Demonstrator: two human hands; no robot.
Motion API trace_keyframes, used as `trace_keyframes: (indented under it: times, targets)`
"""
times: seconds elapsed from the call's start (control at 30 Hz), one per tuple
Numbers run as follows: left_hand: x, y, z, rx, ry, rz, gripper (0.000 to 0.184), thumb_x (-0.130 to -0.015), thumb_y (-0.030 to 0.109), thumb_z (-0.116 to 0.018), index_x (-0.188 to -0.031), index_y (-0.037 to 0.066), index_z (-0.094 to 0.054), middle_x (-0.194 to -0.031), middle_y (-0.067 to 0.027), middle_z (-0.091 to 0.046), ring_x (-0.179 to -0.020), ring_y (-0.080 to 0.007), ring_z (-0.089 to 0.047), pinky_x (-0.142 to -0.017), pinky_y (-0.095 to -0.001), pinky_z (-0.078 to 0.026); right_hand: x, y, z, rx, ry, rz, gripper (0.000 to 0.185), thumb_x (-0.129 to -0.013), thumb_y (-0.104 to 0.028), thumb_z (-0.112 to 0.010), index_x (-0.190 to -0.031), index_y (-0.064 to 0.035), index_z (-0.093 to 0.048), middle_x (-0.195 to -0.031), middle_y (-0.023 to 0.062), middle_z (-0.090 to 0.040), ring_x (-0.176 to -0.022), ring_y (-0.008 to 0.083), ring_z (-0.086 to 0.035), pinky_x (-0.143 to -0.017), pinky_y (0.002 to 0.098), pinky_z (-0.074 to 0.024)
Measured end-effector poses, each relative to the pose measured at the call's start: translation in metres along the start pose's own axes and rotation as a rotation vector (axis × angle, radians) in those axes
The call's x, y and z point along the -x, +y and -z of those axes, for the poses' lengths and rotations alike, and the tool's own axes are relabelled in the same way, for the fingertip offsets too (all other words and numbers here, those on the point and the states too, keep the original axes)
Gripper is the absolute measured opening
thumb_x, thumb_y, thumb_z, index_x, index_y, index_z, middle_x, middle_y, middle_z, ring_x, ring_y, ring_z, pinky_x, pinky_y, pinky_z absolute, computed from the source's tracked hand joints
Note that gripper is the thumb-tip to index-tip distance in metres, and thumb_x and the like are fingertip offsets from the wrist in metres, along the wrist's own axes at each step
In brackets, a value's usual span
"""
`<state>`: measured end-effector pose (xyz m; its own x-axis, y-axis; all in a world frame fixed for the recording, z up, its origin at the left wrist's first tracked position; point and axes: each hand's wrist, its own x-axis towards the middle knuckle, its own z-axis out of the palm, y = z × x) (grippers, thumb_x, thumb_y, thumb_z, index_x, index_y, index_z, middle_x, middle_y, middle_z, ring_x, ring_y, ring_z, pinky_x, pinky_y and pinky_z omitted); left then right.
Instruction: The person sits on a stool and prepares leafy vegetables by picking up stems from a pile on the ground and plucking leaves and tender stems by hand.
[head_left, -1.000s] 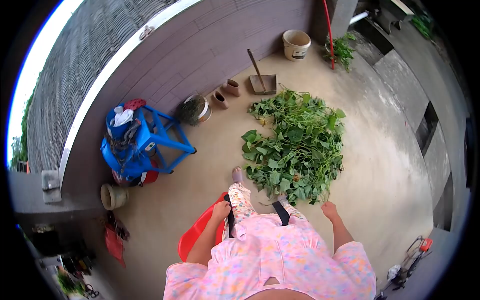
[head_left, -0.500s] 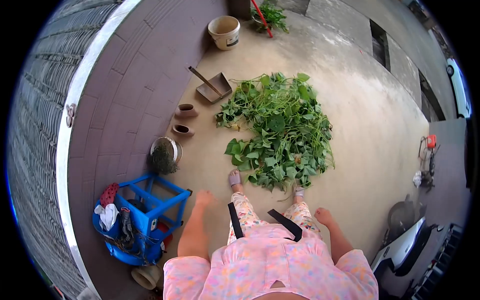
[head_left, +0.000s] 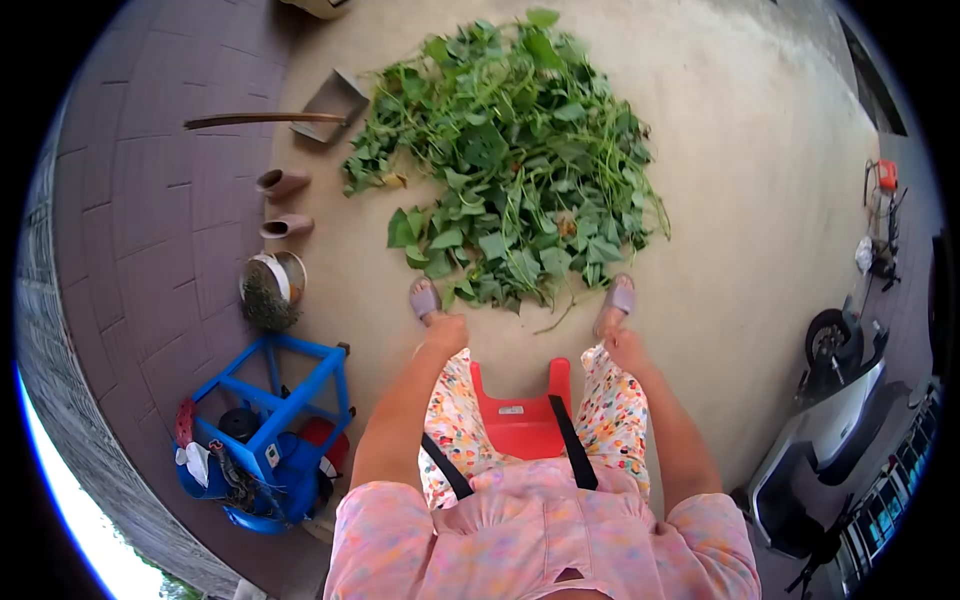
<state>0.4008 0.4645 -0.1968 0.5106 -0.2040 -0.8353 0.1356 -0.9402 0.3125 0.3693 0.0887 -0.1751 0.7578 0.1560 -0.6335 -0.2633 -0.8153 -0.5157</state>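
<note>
on the pale floor [head_left: 750, 200] lie leafy vines [head_left: 520, 150]; left hand [head_left: 448, 332] and right hand [head_left: 627, 350] each pinch the floral trousers [head_left: 614, 412]

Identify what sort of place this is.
Likely a home's yard or porch: leafy vines spread over a bare floor, a dustpan by the wall, and what looks like a parked scooter.

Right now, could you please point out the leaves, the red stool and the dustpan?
Leaves [head_left: 510, 165]: head view, middle of the pile.
Red stool [head_left: 520, 431]: head view, middle of its visible red surface.
Dustpan [head_left: 339, 94]: head view, on the pan, not the handle.
</note>
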Motion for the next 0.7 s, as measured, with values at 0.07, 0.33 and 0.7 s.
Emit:
trace_keyframes:
  times: [0.07,0.33,0.7]
  targets:
    - [-0.023,0.038,-0.051,-0.017,-0.167,-0.129,0.025,-0.070,0.013,-0.044,-0.087,0.001,-0.059,-0.088,-0.0222,-0.058,-0.086,-0.0342,-0.056,-0.074,-0.0425,-0.045,-0.013,0.007,0.004,-0.038,-0.018,-0.121,0.018,-0.078,-0.015,-0.047,-0.081,0.0012,-0.053,-0.070,0.0212,-0.056,-0.067,0.0322,-0.057,-0.057,0.0374,-0.0443]
    - [-0.030,0.085,-0.246,-0.011,-0.827,-0.175,0.033,-0.075,0.027,-0.046,-0.084,0.000,-0.062,-0.092,-0.0194,-0.059,-0.086,-0.0331,-0.056,-0.077,-0.0412,-0.044,-0.054,0.105,-0.092,-0.547,0.092,-0.337,0.024,-0.079,-0.012,-0.046,-0.096,0.0039,-0.053,-0.075,0.0048,-0.055,-0.067,0.0118,-0.052,-0.064,0.0253,-0.0428]
    - [-0.031,0.101,-0.292,0.019,-0.924,-0.056,0.069,-0.077,0.056,-0.043,-0.126,0.008,-0.033,-0.137,-0.0144,-0.017,-0.124,-0.0315,-0.023,-0.091,-0.0598,-0.022,-0.110,0.055,-0.042,-1.054,0.115,-0.318,0.022,-0.084,-0.012,-0.049,-0.101,0.0020,-0.051,-0.086,0.0032,-0.055,-0.074,0.0091,-0.051,-0.069,0.0215,-0.0419]
